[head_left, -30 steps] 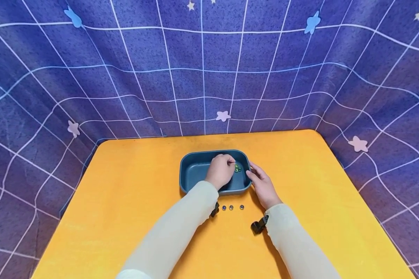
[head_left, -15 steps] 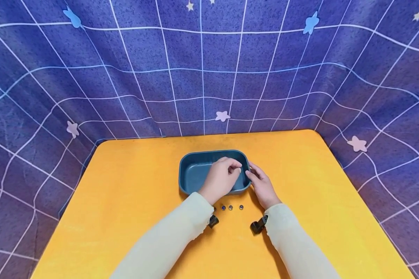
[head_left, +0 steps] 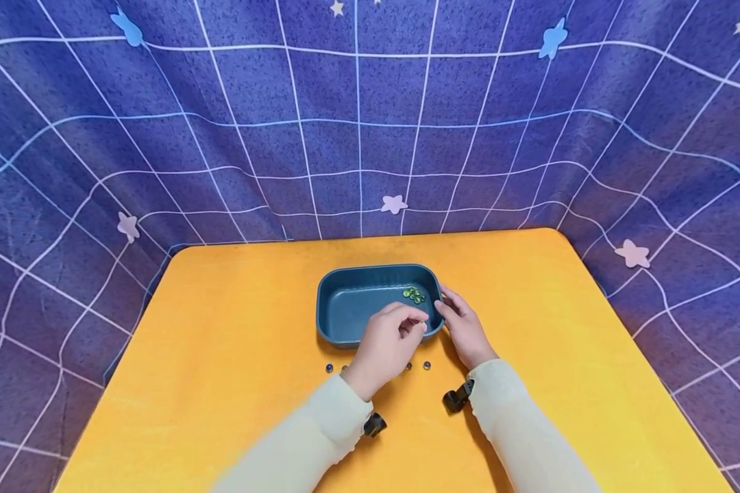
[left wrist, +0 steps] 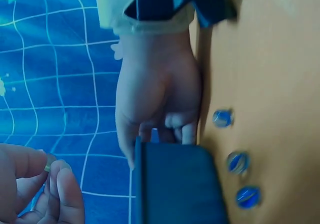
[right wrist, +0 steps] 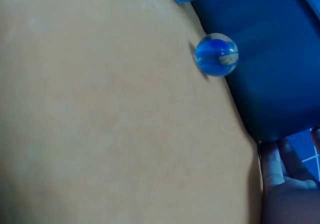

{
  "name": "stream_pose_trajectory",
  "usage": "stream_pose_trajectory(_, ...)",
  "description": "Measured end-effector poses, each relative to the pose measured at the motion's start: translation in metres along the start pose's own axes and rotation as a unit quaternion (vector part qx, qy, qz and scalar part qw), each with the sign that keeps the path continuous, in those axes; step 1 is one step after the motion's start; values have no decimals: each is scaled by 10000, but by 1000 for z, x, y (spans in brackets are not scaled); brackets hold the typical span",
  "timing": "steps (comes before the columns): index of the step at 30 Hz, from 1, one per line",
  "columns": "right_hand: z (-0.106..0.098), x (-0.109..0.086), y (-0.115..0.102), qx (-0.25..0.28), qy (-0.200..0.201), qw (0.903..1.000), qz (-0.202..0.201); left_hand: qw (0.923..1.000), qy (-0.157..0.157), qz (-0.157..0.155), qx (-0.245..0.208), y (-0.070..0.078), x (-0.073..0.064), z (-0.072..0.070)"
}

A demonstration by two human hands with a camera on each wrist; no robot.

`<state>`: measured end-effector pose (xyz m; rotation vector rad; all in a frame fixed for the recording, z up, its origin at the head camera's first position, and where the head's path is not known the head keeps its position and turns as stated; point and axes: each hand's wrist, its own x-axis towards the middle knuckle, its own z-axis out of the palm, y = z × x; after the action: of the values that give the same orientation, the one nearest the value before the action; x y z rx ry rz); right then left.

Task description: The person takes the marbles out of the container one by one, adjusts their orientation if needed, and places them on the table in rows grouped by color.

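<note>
A dark teal rectangular box (head_left: 351,308) sits on the yellow table, with several green marbles (head_left: 414,295) clustered at the right end of its floor. My left hand (head_left: 385,342) is over the box's front rim, thumb and forefinger pinching a small greenish marble (left wrist: 48,164), mostly hidden by the fingertips. My right hand (head_left: 466,332) grips the box's right end, its thumb at the rim and its fingers along the outer side. In front of the box lie several blue-swirled marbles (head_left: 427,365), some partly covered by my left hand.
The yellow tabletop (head_left: 234,356) extends on all sides of the box. A blue grid curtain (head_left: 370,150) with star shapes encloses the table at the back and sides. Black wrist cameras (head_left: 375,424) hang beneath both sleeves.
My left hand has drawn back from the box's right interior toward its front rim, pinching a marble and uncovering the green ones. My right hand has stayed at the box's end.
</note>
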<state>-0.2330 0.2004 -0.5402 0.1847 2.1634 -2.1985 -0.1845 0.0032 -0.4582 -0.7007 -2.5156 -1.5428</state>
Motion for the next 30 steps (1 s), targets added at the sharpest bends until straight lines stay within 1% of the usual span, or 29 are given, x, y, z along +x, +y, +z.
stream_pose_trajectory(2, 0, 0, 0, -7, 5, 10000, 3, 9999, 18, -80, -127, -1, -7, 3)
stream_pose_trajectory(6, 0, 2, 0, 16, -8, 10000, -26, 9987, 160, -239, -412, -3, -23, 9)
stream_pose_trajectory(11, -1, 4, 2, 93, -7, 9999, -45, 9971, 215, -411, -604, -7, -38, 19)
stream_pose_trajectory(13, -1, 3, 3, 108, -11, 9999, -33, 9960, 167, -581, -654, -8, -42, 23)
stream_pose_trajectory(14, 0, 1, -2, 129, -18, 9999, 16, 9956, 148, -645, -664, -10, -45, 25)
stream_pose_trajectory(15, 0, 1, -1, 150, -30, 9999, 23, 9952, 133, -699, -675, -11, -47, 27)
stream_pose_trajectory(20, 1, -1, -2, 141, 22, 9999, 66, 9944, 31, -865, -603, -18, -57, 36)
stream_pose_trajectory(21, 0, 1, 2, 116, 36, 9999, 27, 9941, 1, -919, -572, -19, -59, 37)
stream_pose_trajectory(25, 0, 1, 2, 170, 47, 9998, -19, 9917, -179, -1217, -363, -23, -64, 43)
stream_pose_trajectory(28, 0, 2, 3, 264, 25, 9996, -36, 9889, -357, -1394, -365, -25, -67, 48)
stream_pose_trajectory(30, 0, 2, 3, 321, -1, 9995, -29, 9866, -515, -1476, -469, -26, -68, 50)
